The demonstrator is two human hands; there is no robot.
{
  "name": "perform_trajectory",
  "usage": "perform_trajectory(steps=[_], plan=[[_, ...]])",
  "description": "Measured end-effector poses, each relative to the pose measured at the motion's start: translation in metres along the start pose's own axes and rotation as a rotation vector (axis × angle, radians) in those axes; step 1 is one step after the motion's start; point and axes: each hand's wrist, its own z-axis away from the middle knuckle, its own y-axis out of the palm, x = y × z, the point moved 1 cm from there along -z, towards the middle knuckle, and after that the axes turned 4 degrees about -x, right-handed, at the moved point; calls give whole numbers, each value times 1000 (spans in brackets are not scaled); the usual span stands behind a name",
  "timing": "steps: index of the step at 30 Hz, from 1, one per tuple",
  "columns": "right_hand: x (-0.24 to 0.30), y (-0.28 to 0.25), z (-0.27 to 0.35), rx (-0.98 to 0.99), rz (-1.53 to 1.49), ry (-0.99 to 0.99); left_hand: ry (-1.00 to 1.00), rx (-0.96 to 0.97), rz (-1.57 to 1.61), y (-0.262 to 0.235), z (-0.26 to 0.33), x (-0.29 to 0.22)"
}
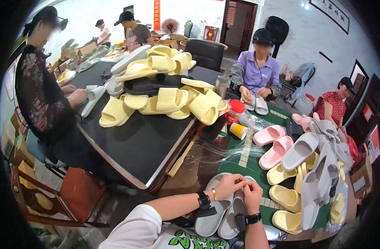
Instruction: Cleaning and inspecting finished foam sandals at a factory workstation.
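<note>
A pair of grey slippers lies side by side at the table's near edge, the left slipper (210, 224) partly under my left wrist and the right slipper (231, 220) between my forearms. Over their upper ends, my left hand (228, 185) and my right hand (252, 194) meet with fingertips pinched close together. Whatever is between the fingers is too small to make out. Beyond my hands, a bundle of thin clear strands (223, 152) spreads across the tabletop.
Grey, yellow and pink slippers pile up at right, with a pink slipper (276, 152) nearest the strands. A yellow paper cup (239, 131) and red-lidded jar (235, 111) stand ahead. On the black table (127, 145) more yellow slippers are heaped. Several co-workers sit or stand around.
</note>
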Motion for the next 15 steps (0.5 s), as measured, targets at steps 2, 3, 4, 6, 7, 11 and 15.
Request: perform_trajectory(steps=[2, 3, 4, 6, 7, 11, 15], plan=[[-5, -1, 0, -8, 34, -14, -11, 14, -22, 0, 1, -4], [-7, -4, 1, -26, 40, -9, -9, 34, -17, 2, 1, -2], [-9, -5, 1, -21, 36, -27, -1, 26, -16, 3, 0, 2], [-4, -5, 3, -22, 29, -44, 16, 46, -88, 4, 0, 0], [0, -5, 4, 4, 93, 15, 14, 27, -46, 4, 1, 1], [13, 1, 4, 30, 130, -96, -37, -4, -58, -2, 2, 2], [2, 3, 1, 26, 82, -82, -81, 35, -145, -4, -2, -13]])
